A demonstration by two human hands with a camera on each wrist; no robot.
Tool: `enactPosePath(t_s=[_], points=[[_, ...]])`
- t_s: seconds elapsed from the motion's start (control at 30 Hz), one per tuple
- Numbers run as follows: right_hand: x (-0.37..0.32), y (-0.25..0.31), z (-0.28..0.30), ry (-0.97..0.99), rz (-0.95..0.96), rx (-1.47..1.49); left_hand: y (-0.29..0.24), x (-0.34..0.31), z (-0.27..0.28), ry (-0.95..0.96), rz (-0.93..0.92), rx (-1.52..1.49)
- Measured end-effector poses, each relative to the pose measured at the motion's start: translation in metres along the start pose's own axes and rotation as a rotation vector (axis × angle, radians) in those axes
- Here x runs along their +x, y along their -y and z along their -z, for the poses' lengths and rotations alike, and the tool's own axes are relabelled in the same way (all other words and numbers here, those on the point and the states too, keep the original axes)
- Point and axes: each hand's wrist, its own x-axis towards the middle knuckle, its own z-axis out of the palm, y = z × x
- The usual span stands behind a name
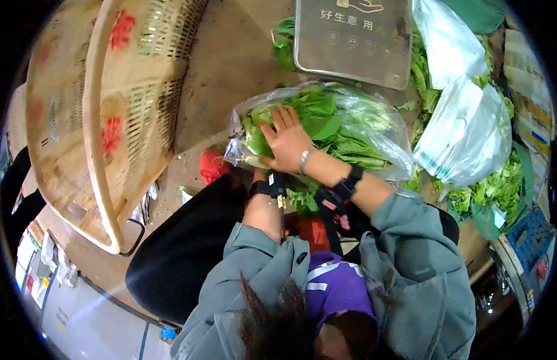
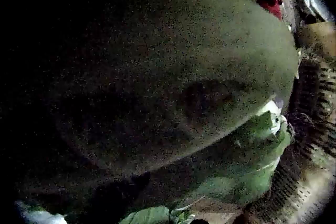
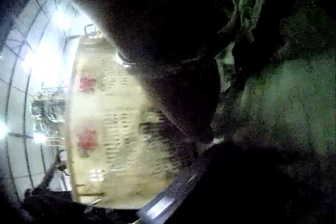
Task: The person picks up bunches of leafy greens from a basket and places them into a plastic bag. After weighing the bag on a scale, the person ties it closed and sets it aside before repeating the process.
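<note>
A bunch of leafy greens [image 1: 320, 120] lies in a clear plastic bag [image 1: 393, 135] in front of the person in the head view. The right hand [image 1: 287, 143] rests on top of the greens, fingers straight and pointing away from the body. Beneath the near edge of the bundle, only a sliver of the left hand [image 1: 259, 175] shows; its fingers are hidden by greens and plastic, so I cannot tell how they lie. Dim green leaves [image 2: 236, 176] fill part of the left wrist view. Dark in the right wrist view, the right hand [image 3: 184, 85] appears near leaves.
Tall woven-looking plastic baskets [image 1: 161, 54] stand at the left. Ahead is a flat metal-edged panel [image 1: 356, 57] with printed lettering. More bagged greens [image 1: 470, 129] lie at the right, close to a blue crate [image 1: 530, 237]. A red shoe [image 1: 212, 166] is beside the bag.
</note>
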Motion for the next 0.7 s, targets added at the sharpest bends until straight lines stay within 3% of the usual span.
enactPosePath(t_s=[0.07,0.17,0.27,0.3,0.37,0.4,0.5,0.6,0.7], points=[[-0.021,0.013,0.006,0.091,-0.063,0.006,-0.001,0.007,0.000,0.035,-0.039,0.054],[-0.016,-0.022,-0.009,0.173,-0.013,-0.071,0.006,0.006,0.009,0.090,-0.075,0.180],[-0.015,-0.021,-0.007,0.208,-0.020,-0.144,0.021,-0.009,0.032,0.132,-0.062,0.380],[-0.013,-0.018,-0.005,0.232,-0.047,-0.162,0.031,-0.015,0.040,0.127,-0.035,0.371],[-0.008,-0.018,-0.011,0.197,-0.062,-0.138,0.060,-0.032,0.046,0.077,0.098,0.052],[-0.005,-0.017,-0.013,0.197,-0.089,-0.168,0.071,-0.032,0.048,0.117,-0.177,0.300],[-0.016,0.006,-0.016,0.156,-0.136,-0.190,0.016,-0.053,0.005,0.196,-0.044,0.281],[-0.035,0.022,-0.016,-0.058,-0.019,-0.097,0.002,-0.043,-0.006,0.192,-0.086,0.228],[-0.051,0.025,-0.026,-0.008,0.055,-0.023,0.001,-0.035,-0.009,0.186,-0.104,0.216]])
